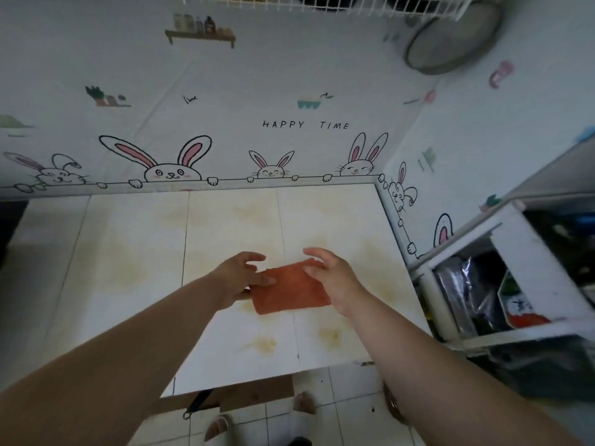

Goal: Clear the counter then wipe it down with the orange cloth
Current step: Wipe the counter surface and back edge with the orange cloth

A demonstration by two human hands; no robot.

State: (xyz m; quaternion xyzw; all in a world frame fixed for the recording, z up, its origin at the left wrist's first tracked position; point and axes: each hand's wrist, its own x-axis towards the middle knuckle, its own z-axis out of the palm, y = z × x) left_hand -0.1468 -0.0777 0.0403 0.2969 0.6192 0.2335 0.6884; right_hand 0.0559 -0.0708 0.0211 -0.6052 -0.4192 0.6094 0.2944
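The orange cloth (291, 291), folded into a rectangle, is held just above the white tiled counter (135, 252) near its middle. My left hand (240, 278) pinches the cloth's left edge between thumb and fingers. My right hand (335, 278) holds the cloth's right side, fingers curled over its top corner. Yellowish stains mark the counter around and in front of the cloth.
A white wall with rabbit drawings runs behind the counter and along its right side. A white shelf unit (515, 268) with packets stands to the right. A wire rack (322, 4) and a round metal sieve (450, 43) hang above. Tiled floor lies below the counter's front edge.
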